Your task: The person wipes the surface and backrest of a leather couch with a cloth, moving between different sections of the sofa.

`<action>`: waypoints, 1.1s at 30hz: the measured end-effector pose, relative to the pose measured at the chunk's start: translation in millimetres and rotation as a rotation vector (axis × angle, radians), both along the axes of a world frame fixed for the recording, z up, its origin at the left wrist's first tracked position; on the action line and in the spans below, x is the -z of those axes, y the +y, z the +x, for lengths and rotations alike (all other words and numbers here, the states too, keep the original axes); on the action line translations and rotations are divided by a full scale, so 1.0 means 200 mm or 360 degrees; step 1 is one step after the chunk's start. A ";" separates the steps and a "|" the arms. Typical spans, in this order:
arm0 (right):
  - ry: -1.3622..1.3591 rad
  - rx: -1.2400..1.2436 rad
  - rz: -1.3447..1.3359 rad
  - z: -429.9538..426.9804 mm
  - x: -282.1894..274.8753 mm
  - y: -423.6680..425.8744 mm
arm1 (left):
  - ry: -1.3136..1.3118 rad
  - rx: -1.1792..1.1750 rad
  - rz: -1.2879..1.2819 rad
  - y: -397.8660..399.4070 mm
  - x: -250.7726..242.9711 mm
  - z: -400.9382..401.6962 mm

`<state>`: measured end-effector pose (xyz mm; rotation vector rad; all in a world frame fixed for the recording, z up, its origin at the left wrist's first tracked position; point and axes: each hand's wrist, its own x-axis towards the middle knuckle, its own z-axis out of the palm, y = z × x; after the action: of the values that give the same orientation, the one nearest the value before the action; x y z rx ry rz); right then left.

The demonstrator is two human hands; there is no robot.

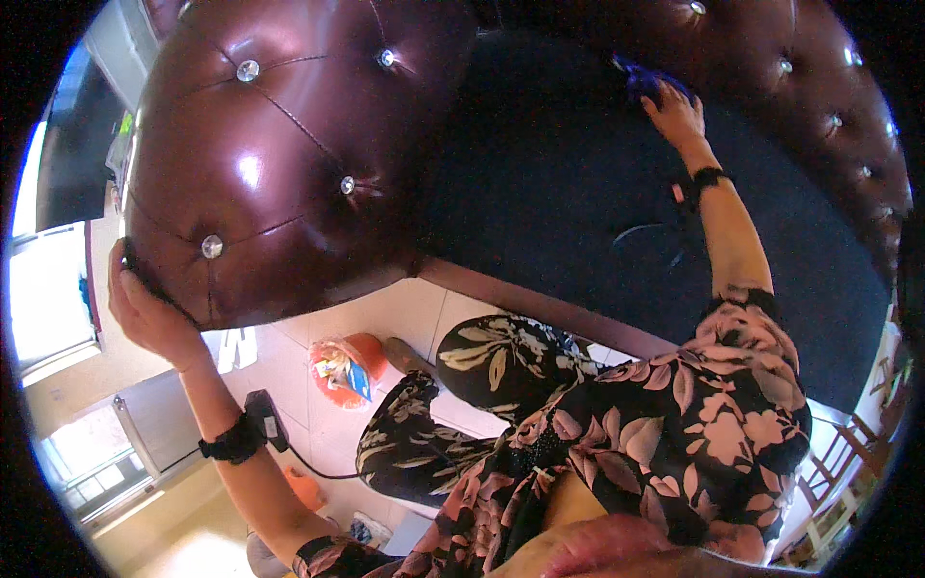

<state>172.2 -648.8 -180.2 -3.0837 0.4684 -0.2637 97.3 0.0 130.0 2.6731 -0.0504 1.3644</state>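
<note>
A tufted sofa in dark maroon leather-like upholstery stands before me, with crystal-look buttons. My left hand (148, 311) curls around the outer edge of its padded arm (289, 137); some fingers are hidden behind the edge. My right hand (676, 112) reaches far across the black fabric seat deck (542, 188). Bunched under its fingers is a blue-purple cloth (643, 79), pressed on the deck near the foot of the tufted backrest (751, 43). A pale thin strand or mark (636, 231) shows on the deck, too small to identify.
A maroon front rail (535, 303) edges the deck, close to my knees. On the tiled floor (289, 361), an orange bin (347, 368) holds wrappers. A black device (266, 419) with a cable hangs by my left wrist. Wooden slatted furniture (842, 462) stands at the right.
</note>
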 end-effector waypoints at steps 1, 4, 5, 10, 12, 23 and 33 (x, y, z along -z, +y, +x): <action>-0.0085 0.0110 -0.0090 -0.06 0.02 -0.07 | 0.0012 0.0075 -0.0086 0.00 0.04 0.03; -0.0189 0.0191 -0.0183 0.07 0.13 -0.09 | 0.0032 0.0202 -0.0233 0.01 0.07 0.03; -0.0199 0.0272 -0.0224 0.11 0.14 -0.10 | 0.0042 0.0219 -0.0246 0.01 0.08 0.04; -0.0185 0.0084 -0.0069 0.26 0.11 0.07 | 0.0021 0.0144 -0.0114 0.03 0.01 0.01; -0.0095 -0.0164 0.0460 0.38 0.09 0.22 | 0.0005 0.0139 -0.0148 0.04 -0.03 0.01; -0.0042 -0.0537 0.0036 0.82 -0.03 0.79 | 0.0058 0.0041 -0.0199 -0.24 -0.11 -0.18; -0.0259 -0.0427 0.0785 0.61 -0.12 0.90 | 0.0085 -0.0002 -0.0274 -0.09 -0.04 -0.15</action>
<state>293.9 -468.9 -156.2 -2.5758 0.0888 -0.3307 68.0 -18.0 137.6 2.5650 0.0708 1.2361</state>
